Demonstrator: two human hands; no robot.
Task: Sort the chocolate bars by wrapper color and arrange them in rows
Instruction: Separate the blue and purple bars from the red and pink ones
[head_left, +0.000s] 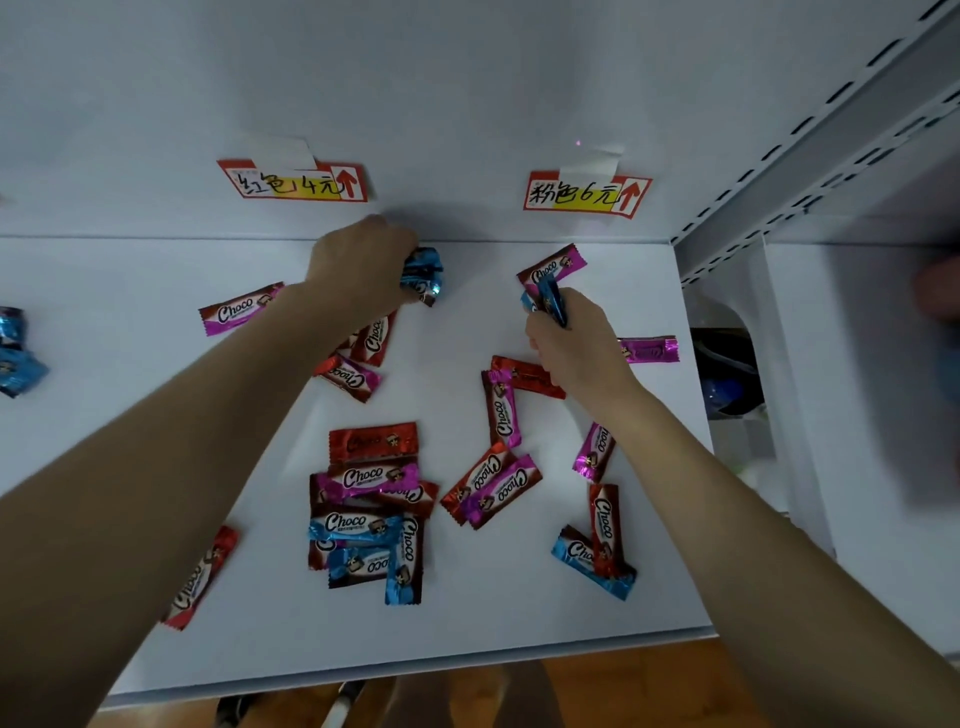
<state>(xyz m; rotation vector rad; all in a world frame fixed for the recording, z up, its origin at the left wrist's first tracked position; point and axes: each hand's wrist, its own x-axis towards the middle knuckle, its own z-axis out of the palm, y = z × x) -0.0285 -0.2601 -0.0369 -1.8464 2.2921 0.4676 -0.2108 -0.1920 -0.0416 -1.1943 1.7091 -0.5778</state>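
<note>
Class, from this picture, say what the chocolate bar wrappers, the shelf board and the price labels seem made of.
Chocolate bar wrappers: probably metallised plastic film, glossy; they glint and have crimped ends. Shelf board: smooth matt white, possibly painted metal or laminate; unclear. Price labels: paper, matt, handwritten and taped on.

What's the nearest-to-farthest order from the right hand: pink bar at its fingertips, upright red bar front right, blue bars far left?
1. pink bar, just behind the right hand.
2. upright red bar, front right.
3. blue bars, far left edge.

Perhaps twenty mixed-colour chocolate bars (372, 441) lie scattered.
</note>
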